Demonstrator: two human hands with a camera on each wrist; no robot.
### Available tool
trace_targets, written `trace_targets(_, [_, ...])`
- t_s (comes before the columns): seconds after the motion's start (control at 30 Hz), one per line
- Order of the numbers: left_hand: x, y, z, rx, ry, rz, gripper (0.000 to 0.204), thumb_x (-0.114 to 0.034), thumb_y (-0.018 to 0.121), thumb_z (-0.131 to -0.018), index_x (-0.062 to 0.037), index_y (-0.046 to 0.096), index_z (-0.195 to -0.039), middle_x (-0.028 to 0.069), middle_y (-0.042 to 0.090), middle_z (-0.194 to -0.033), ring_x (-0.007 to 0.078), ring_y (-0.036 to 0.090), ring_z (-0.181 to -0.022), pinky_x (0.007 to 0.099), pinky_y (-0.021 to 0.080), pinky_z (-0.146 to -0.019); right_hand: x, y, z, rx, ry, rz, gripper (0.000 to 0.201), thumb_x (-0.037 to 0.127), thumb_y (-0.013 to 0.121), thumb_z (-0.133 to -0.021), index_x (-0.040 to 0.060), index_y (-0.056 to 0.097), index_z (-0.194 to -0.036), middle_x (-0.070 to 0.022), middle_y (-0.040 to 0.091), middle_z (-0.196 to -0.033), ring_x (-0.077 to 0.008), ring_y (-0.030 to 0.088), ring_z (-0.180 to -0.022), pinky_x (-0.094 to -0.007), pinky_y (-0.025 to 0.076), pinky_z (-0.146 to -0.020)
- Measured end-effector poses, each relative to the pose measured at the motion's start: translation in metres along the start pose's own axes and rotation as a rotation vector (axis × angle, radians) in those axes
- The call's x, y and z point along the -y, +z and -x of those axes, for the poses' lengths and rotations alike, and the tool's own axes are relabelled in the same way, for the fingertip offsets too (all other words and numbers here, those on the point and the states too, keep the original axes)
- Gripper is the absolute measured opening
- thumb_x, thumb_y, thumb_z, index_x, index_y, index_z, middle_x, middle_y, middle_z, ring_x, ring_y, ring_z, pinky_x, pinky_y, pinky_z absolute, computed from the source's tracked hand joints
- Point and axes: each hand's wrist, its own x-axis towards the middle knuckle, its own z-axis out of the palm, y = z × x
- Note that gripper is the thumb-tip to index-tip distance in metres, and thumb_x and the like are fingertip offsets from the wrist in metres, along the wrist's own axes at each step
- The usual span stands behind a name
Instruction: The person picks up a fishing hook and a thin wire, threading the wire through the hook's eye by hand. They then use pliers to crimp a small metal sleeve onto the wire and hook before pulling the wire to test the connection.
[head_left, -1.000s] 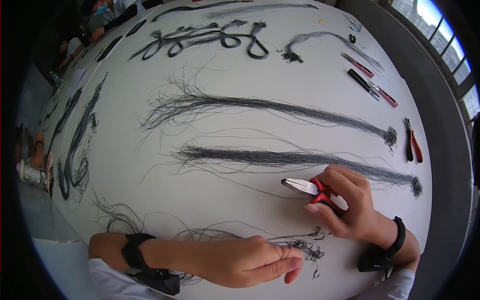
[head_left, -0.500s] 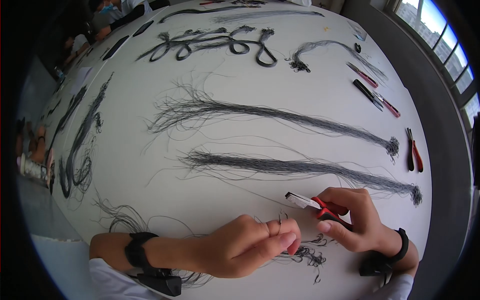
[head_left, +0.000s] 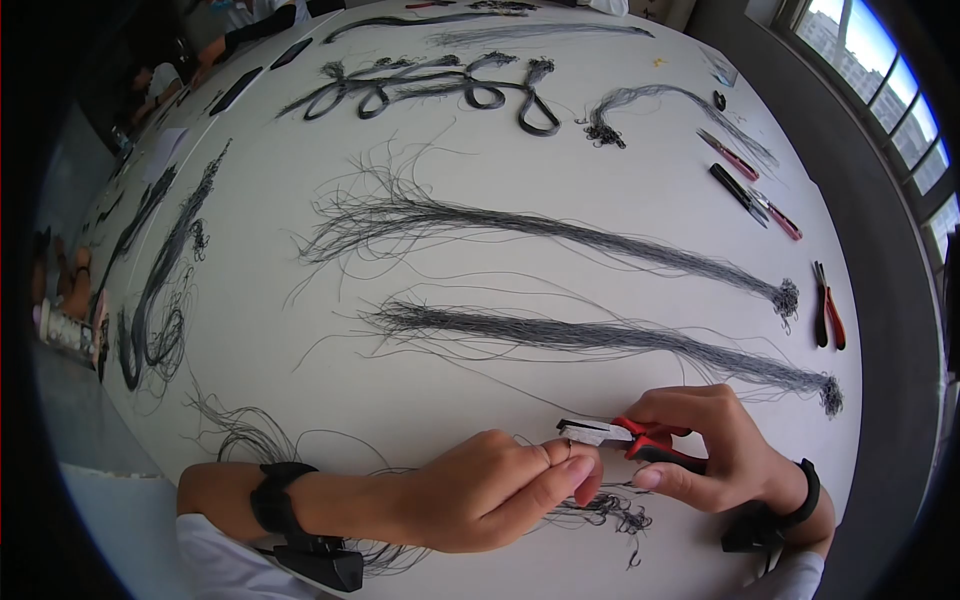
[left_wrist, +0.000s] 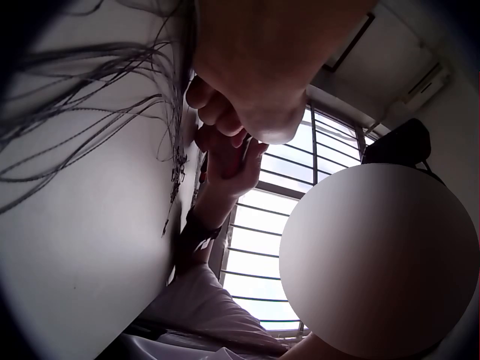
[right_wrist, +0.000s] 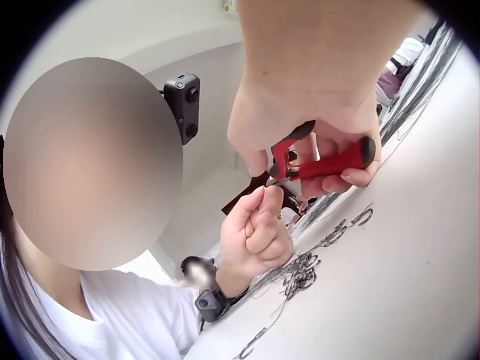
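Observation:
My left hand (head_left: 490,495) pinches a thin dark strand (head_left: 571,446) between thumb and forefinger, above a bundle with curled ends (head_left: 612,510). Red and black pliers (head_left: 652,442) lie in my right hand (head_left: 712,445), fingers round the handles. Their metal jaws are at the left fingertips; whether they close on the strand cannot be told. In the right wrist view the right hand (right_wrist: 315,97) grips the red handle (right_wrist: 334,163), with the curled left hand (right_wrist: 259,236) just below. The left hand (left_wrist: 259,67) hides its own hold in the left wrist view.
Two long strand bundles (head_left: 540,328) (head_left: 590,235) stretch across the white table (head_left: 330,410). Looped bundles (head_left: 420,80) lie behind them. More pliers (head_left: 826,305) and cutters (head_left: 738,192) are at the right. Other people's arms (head_left: 245,35) show at the far left.
The pliers have moved down and left to the left fingertips. My left hand has risen slightly from the curled ends while keeping its pinch.

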Motion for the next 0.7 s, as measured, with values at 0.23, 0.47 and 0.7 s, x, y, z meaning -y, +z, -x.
trace_targets(0.23, [-0.001, 0.001, 0.000, -0.016, 0.009, -0.031, 0.028, -0.014, 0.029, -0.095, -0.0001, 0.053, -0.091, 0.0004, 0.034, -0.045, 0.0090, 0.030, -0.040, 0.0239, 0.030, -0.044, 0.001, 0.002, 0.001, -0.007, 0.011, 0.044, 0.026, 0.017, 0.068, -0.077, -0.0042, 0.060, -0.090, -0.0100, 0.056, -0.065, -0.0173, 0.051, -0.052, -0.0264, 0.042, -0.049])
trace_targets(0.47, [0.005, 0.004, 0.000, -0.085, 0.148, -0.163, 0.023, -0.012, 0.032, -0.094, -0.0017, 0.052, -0.088, 0.0030, 0.041, -0.049, 0.0118, 0.038, -0.038, 0.0249, 0.033, -0.042, -0.002, -0.006, -0.001, -0.057, -0.064, 0.092, 0.029, 0.018, 0.070, -0.075, -0.0046, 0.060, -0.090, -0.0110, 0.056, -0.067, -0.0202, 0.054, -0.058, -0.0284, 0.044, -0.055])
trace_targets(0.7, [0.008, 0.005, 0.000, -0.126, 0.223, -0.201, 0.019, -0.007, 0.035, -0.092, -0.0003, 0.051, -0.085, 0.0049, 0.049, -0.056, 0.0125, 0.041, -0.036, 0.0260, 0.034, -0.038, 0.002, -0.014, -0.002, -0.052, -0.160, 0.255, 0.032, 0.021, 0.072, -0.071, -0.0030, 0.061, -0.089, -0.0112, 0.056, -0.068, -0.0225, 0.056, -0.062, -0.0298, 0.045, -0.056])
